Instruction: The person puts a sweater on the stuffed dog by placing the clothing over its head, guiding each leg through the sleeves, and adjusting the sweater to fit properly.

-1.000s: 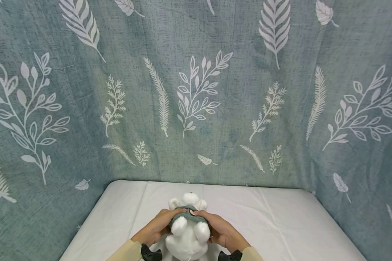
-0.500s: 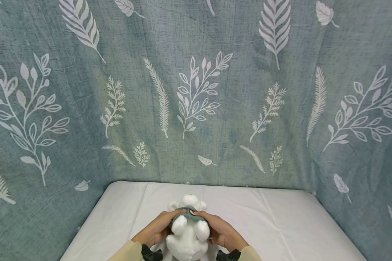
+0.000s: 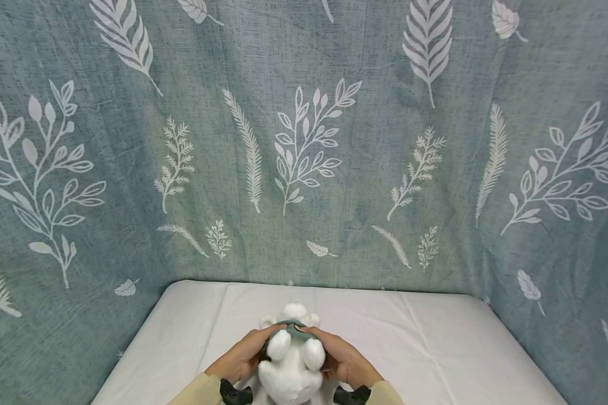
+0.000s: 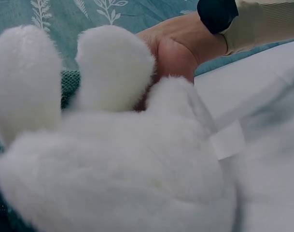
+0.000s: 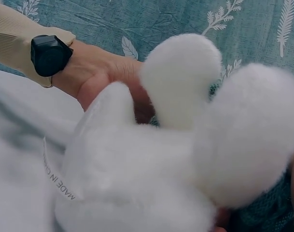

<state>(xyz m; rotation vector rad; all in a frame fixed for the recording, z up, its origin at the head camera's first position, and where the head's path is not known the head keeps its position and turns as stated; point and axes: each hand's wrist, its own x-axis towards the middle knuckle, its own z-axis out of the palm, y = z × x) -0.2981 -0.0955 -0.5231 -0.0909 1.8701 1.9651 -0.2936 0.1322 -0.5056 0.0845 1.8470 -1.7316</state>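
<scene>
The plush toy (image 3: 291,360) is sliding toward six o'clock as your left hand (image 3: 240,357) and right hand (image 3: 345,363) keep gripping its green garment (image 3: 291,327), easing it along.

1 white plush toy (image 3: 291,368), 1 green knit garment (image 3: 290,326), 2 hands, 2 black wristbands, 1 white table (image 3: 436,343).

The plush toy (image 3: 290,368) is white and fluffy, with a grey-green knitted garment (image 3: 289,328) around its middle. Its sewn-in tag (image 5: 57,176) is white with dark lettering. The table cover (image 3: 436,337) is plain white. The backdrop cloth (image 3: 304,140) is muted blue-green, printed with white leaves and ferns. Both sleeves (image 3: 195,391) look pale yellow, the wrist straps (image 3: 233,392) black.
</scene>
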